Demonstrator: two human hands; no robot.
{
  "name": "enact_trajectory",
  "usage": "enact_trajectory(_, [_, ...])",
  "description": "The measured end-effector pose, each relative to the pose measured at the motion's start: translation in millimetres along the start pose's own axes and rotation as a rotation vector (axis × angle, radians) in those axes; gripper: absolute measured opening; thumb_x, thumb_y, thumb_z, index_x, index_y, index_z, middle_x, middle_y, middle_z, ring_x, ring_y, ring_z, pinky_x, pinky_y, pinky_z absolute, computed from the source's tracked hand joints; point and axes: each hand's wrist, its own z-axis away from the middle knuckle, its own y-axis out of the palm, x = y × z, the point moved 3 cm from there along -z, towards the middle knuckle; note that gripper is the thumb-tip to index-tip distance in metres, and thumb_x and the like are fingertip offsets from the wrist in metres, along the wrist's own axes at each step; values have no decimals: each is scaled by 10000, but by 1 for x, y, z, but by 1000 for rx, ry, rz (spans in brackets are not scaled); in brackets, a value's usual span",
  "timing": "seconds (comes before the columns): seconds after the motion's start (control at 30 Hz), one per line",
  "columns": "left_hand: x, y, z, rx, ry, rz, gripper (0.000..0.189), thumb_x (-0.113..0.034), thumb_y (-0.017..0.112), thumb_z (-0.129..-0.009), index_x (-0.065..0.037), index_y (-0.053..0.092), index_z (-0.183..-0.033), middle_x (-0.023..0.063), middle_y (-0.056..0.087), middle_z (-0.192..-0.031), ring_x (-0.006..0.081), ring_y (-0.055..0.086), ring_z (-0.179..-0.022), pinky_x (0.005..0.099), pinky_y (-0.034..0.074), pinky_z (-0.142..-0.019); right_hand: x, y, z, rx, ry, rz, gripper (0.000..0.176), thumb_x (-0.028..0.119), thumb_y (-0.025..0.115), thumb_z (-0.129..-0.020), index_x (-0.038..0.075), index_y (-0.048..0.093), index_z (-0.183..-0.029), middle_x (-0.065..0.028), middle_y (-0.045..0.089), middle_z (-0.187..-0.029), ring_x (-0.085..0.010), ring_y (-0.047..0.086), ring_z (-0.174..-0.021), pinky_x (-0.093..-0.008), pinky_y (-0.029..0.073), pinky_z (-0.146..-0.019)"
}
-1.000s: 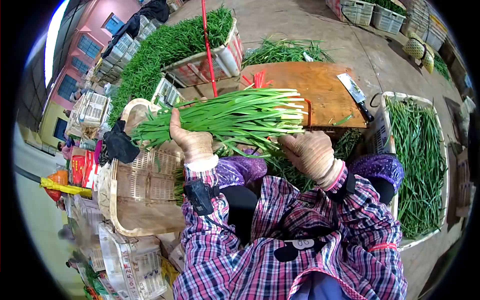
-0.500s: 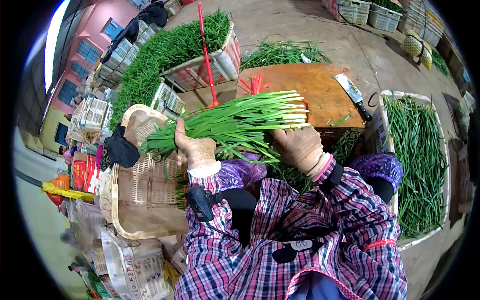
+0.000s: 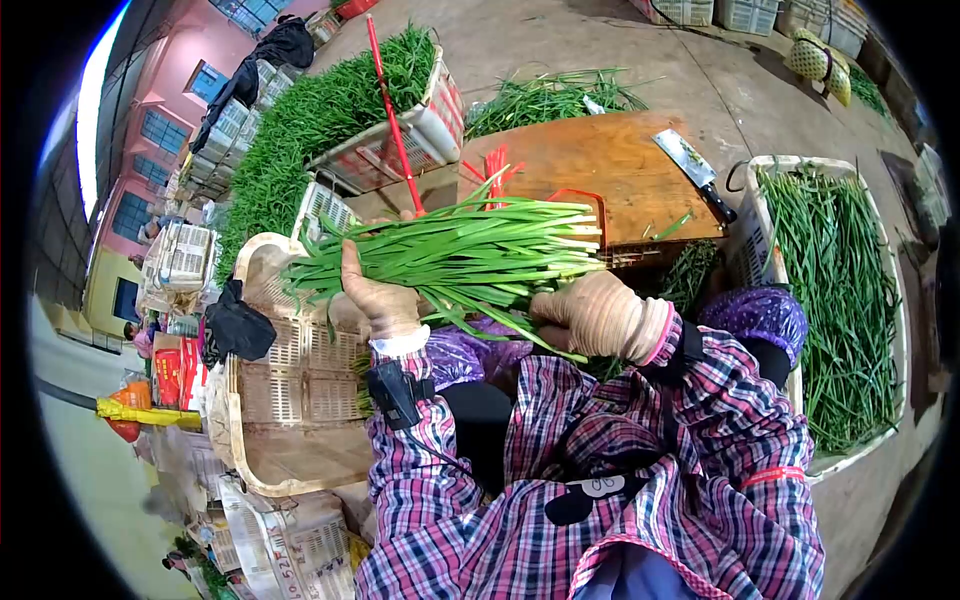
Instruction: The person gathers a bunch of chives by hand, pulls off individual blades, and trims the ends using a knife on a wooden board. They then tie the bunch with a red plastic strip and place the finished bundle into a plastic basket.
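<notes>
My left hand (image 3: 385,300), in a beige glove, is closed round the leafy side of a bundle of garlic chives (image 3: 470,245), its thumb raised along the near side. The pale stem ends point right, over the edge of a wooden board (image 3: 620,165). At the bundle's lower right, my right hand (image 3: 600,312), gloved too, has its fingers curled on some of the lower leaves. Its fingertips are partly hidden. Beyond the bundle, red ties (image 3: 495,172) stand at the board's left side. A cleaver (image 3: 690,165) with a black handle lies on the board's right side.
An open beige basket (image 3: 300,420) is at my left. To my right stands a white crate (image 3: 895,330) full of long green leaves. Ahead are a heaped crate (image 3: 440,110), a red pole (image 3: 390,110) and loose greens (image 3: 550,100) on the floor.
My right hand has slid down and slightly left from the pale stem ends to the lower leaves. The bundle has fanned out a little. My left hand keeps its grip.
</notes>
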Motion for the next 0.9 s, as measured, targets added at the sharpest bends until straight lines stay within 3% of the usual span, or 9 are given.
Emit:
enact_trajectory(0.27, [-18, -15, -18, 90, 58, -46, 358, -350, 519, -883, -18, 574, -1005, 135, 612, -1000, 391, 545, -1068, 535, 416, -962, -35, 15, 58, 218, 123, -70, 214, 265, 626, -788, 110, 617, -936, -134, 625, -735, -339, 611, -694, -414, 481, -606])
enact_trajectory(0.4, [-27, -14, -18, 23, 46, -47, 355, -358, 519, -880, -36, 579, -1018, 143, 614, -1024, 390, 541, -1082, 552, 432, -938, -67, 31, 90, 466, 409, 156, 414, 378, 646, -780, 123, 594, -1102, -143, 652, -797, -337, 626, -751, -407, 497, -656])
enact_trajectory(0.43, [-29, -11, -17, 5, 37, -90, 370, -375, 517, -877, -38, 582, -1018, 147, 612, -1037, 386, 540, -1087, 555, 433, -937, -57, 17, 86, 526, 500, 155, 600, 412, 672, -786, 126, 481, -1278, -144, 660, -970, -324, 627, -916, -395, 499, -773])
enact_trajectory(0.47, [-30, -14, -19, 8, 35, -92, 370, -375, 517, -877, -38, 582, -1018, 147, 612, -1037, 386, 540, -1087, 555, 433, -937, -59, 18, 86, 523, 502, 153, 600, 412, 672, -786, 126, 481, -1278, -144, 660, -970, -324, 627, -916, -395, 499, -773])
enact_trajectory(0.53, [-31, -23, -25, 6, 68, -92, 372, -377, 518, -877, -42, 584, -1025, 151, 610, -1058, 385, 537, -1093, 556, 427, -947, -66, 20, 80, 28, 448, -483, 740, 388, 738, -751, 134, 403, -1361, -174, 642, -1044, -300, 617, -982, -370, 489, -841])
enact_trajectory(0.6, [-27, -13, -16, -5, 83, -116, 326, -359, 511, -891, -55, 591, -974, 135, 617, -1055, 393, 513, -1136, 567, 404, -970, -71, 28, 62, -142, 267, -874, 863, 320, 766, -751, 78, 284, -1424, -180, 501, -1289, -249, 482, -1185, -350, 415, -963])
enact_trajectory(0.73, [-25, -15, -13, -43, 26, -52, 274, -336, 532, -887, -70, 594, -915, 126, 621, -1028, 400, 506, -1144, 587, 382, -978, -64, 35, 23, -125, 50, -1329, 866, 531, 592, -833, 0, 244, -1423, -139, 405, -1390, -218, 381, -1276, -342, 293, -1058])
enact_trajectory(0.8, [-24, -14, -10, -26, -8, -65, 250, -327, 550, -878, -81, 590, -896, 123, 621, -1016, 397, 507, -1145, 586, 384, -977, -52, 40, 7, -117, -147, -1645, 826, 508, 574, -848, -5, 263, -1415, -130, 393, -1401, -227, 376, -1285, -353, 276, -1071])
enact_trajectory(0.9, [-30, -12, -8, -69, -28, -54, 247, -334, 566, -864, -88, 584, -873, 123, 622, -1014, 393, 510, -1142, 594, 389, -965, -37, 34, 2, -47, -194, -1686, 854, 541, 576, -826, -6, 277, -1409, -128, 369, -1420, -233, 357, -1302, -372, 249, -1090])
